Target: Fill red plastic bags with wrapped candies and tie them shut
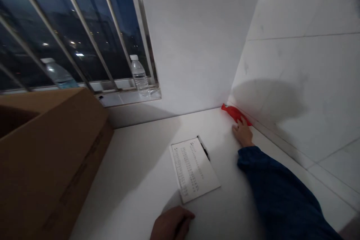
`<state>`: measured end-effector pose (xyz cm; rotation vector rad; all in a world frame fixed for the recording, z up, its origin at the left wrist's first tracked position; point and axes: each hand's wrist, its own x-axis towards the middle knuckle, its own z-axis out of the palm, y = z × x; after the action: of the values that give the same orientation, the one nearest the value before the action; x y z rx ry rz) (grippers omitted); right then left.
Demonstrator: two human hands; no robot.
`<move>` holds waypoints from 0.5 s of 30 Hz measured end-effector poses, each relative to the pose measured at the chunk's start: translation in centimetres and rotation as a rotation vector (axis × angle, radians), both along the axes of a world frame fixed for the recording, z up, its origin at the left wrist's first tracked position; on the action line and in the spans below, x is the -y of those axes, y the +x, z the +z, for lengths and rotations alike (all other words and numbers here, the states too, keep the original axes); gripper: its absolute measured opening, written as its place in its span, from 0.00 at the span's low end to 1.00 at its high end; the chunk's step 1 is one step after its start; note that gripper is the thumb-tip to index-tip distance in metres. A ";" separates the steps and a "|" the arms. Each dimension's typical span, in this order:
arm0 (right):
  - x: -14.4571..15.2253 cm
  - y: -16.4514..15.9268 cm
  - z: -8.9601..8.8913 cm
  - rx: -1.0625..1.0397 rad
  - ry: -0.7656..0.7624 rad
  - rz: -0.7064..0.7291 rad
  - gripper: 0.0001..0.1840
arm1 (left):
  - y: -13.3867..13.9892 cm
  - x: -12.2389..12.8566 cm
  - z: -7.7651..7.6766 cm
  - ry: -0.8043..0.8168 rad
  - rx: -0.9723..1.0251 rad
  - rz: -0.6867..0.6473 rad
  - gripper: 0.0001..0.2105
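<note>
Cardboard box [53,157] stands at far left, open-topped, its inside too dark for me to make out; one bottle [60,76] shows behind it and a second bottle [139,77] stands on the sill [114,100]. My left hand [172,224] shows low in view, fingers loosely curled, and I cannot tell whether they hold anything. Just beyond lies a written-on pad [195,170] with a black pen [206,152] along its right edge, both out of my grasp. Rightmost, the red bundle [234,113] lies on the table [132,165] by the tiled wall [317,82]; my right hand [243,134] touches it, fingers partly spread, any grip unclear. Reached but unlifted: I judge its handling barely begun.
</note>
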<state>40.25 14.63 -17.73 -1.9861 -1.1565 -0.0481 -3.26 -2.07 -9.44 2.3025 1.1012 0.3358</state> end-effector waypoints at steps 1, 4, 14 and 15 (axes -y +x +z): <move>0.2 0.0 0.4 -0.008 0.032 0.014 0.20 | 0.0 0.2 0.2 -0.010 -0.005 0.002 0.09; 0.9 -0.4 2.5 -0.031 0.156 0.031 0.21 | 0.2 1.0 1.1 -0.053 -0.023 0.046 0.10; 9.1 -9.5 11.7 -0.422 0.501 0.583 0.10 | -1.1 1.6 6.6 -0.185 0.072 0.210 0.13; 9.9 -10.9 11.3 -0.438 0.449 0.665 0.09 | -1.3 1.1 7.4 -0.165 0.092 0.230 0.13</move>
<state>29.36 4.68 -6.43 -1.0837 -1.3092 0.4137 -4.53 -3.18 -2.08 2.0015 1.2997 0.4181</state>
